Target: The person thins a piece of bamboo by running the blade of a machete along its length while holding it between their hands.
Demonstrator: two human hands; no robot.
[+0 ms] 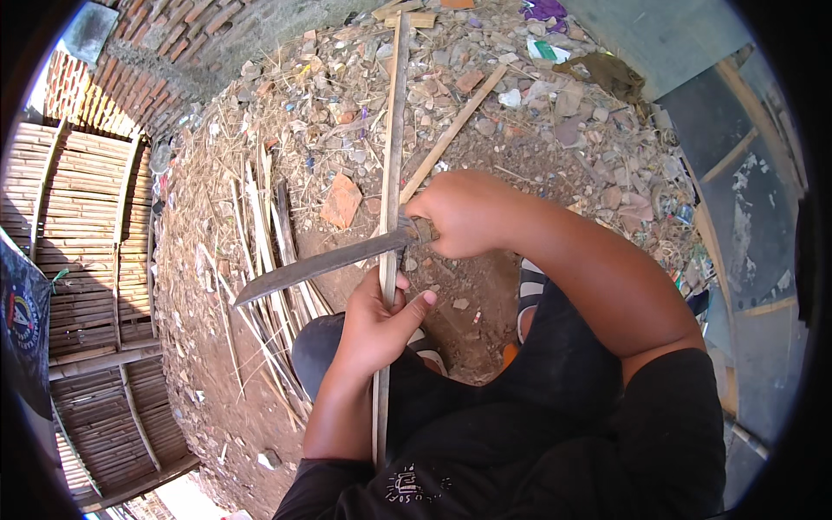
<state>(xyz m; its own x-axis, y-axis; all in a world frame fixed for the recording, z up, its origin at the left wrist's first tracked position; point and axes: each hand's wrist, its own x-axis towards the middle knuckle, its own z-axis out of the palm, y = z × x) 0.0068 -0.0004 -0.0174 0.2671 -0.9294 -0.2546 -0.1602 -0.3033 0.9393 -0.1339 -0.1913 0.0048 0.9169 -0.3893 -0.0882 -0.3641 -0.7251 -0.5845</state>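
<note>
Over rubbly ground (208,407) now: gripping machete (321,267) in right hand (457,212), across long strip (395,139); wrapping left hand (374,328) round that strip, apparently unfinished, with slimmer strips (257,212) likely done at left.

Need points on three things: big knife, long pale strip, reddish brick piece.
Big knife (325,263): head view, middle of the blade.
Long pale strip (393,165): head view, stretch above the blade.
Reddish brick piece (341,201): head view, centre of its visible face.
</note>
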